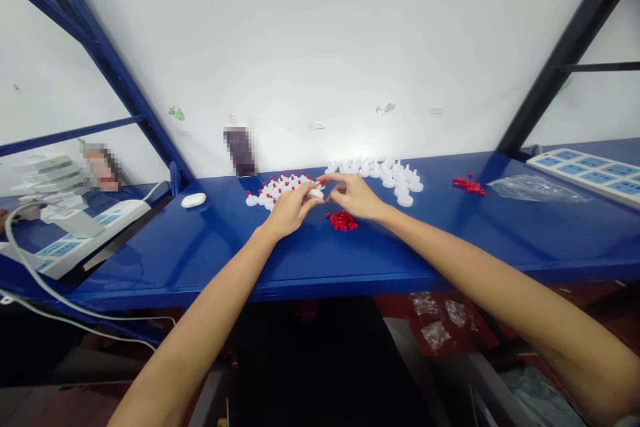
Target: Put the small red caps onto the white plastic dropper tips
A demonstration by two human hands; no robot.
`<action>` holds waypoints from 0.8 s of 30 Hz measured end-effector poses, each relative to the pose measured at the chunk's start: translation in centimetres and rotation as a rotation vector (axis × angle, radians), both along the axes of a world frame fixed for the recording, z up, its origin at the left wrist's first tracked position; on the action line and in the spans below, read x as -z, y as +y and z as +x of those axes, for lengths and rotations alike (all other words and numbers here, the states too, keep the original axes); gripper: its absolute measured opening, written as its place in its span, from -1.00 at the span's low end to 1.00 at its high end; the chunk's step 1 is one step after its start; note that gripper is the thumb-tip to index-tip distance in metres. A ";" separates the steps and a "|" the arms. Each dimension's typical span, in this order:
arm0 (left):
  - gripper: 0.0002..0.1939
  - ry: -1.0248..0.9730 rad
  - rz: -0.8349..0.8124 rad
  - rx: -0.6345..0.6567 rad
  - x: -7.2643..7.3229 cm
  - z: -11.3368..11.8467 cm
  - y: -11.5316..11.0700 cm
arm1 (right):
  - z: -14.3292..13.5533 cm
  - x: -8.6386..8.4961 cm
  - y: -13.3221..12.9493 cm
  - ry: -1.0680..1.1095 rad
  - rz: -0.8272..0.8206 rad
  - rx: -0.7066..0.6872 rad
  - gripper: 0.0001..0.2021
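White cap [316,193] pinched between left hand [290,208] and right hand [356,196], hands together.

No readable text anywhere, blurred patches at upper left of the shelf [450,240], nothing legible on the power strips [585,170]

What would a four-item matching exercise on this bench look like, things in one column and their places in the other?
Things:
1. White caps with red tips
2. Plain white caps
3. Small red pile
4. Clear plastic bag

Places:
A. On the bench just below the right hand
B. Far right, next to the power strip
C. Behind the left hand, toward the wall
D. Behind the right hand, toward the wall

Pairs: 1-C, 2-D, 3-A, 4-B
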State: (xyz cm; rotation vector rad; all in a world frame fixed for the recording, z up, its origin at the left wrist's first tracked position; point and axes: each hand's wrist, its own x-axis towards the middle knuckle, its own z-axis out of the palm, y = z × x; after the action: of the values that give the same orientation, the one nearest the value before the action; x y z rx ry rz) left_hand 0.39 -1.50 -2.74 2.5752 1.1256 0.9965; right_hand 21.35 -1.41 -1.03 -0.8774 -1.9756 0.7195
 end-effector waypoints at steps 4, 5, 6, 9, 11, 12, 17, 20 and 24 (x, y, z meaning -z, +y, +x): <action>-0.70 -0.016 0.079 -0.048 -0.2 0.0 -0.1 | 0.1 0.0 0.5 -0.014 0.088 -0.062 -0.46; -0.69 -0.011 0.101 -0.060 -0.3 0.0 -0.2 | 0.1 0.0 0.7 -0.026 0.090 -0.078 -0.46; -0.69 -0.003 0.120 -0.073 -0.4 0.1 -0.3 | 0.1 0.1 0.9 -0.038 0.087 -0.086 -0.46; -0.69 0.016 0.147 -0.094 -0.4 0.2 -0.3 | 0.1 0.2 1.3 -0.057 0.057 -0.076 -0.50; -0.69 0.013 0.149 -0.091 -0.3 0.2 -0.3 | 0.1 0.2 1.3 -0.054 0.047 -0.050 -0.53; -0.69 0.008 0.152 -0.087 -0.2 0.2 -0.2 | 0.1 0.2 1.2 -0.044 0.049 -0.038 -0.54; -0.72 0.009 0.150 -0.091 -0.2 0.2 -0.2 | -0.3 0.1 0.4 0.070 0.001 -0.046 -0.58; -0.71 0.037 0.086 -0.068 -0.3 0.3 -0.4 | -0.4 0.1 0.1 0.116 0.017 -0.037 -0.64; -0.61 0.108 0.046 -0.059 -0.4 0.4 -0.5 | -0.3 0.1 -0.2 0.071 0.133 0.020 -0.70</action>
State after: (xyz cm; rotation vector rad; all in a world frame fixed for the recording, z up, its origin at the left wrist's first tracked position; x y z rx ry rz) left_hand 0.83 -2.04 -2.35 2.6761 1.2256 0.9153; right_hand 21.05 -1.64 -1.14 -0.7802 -1.9255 0.5925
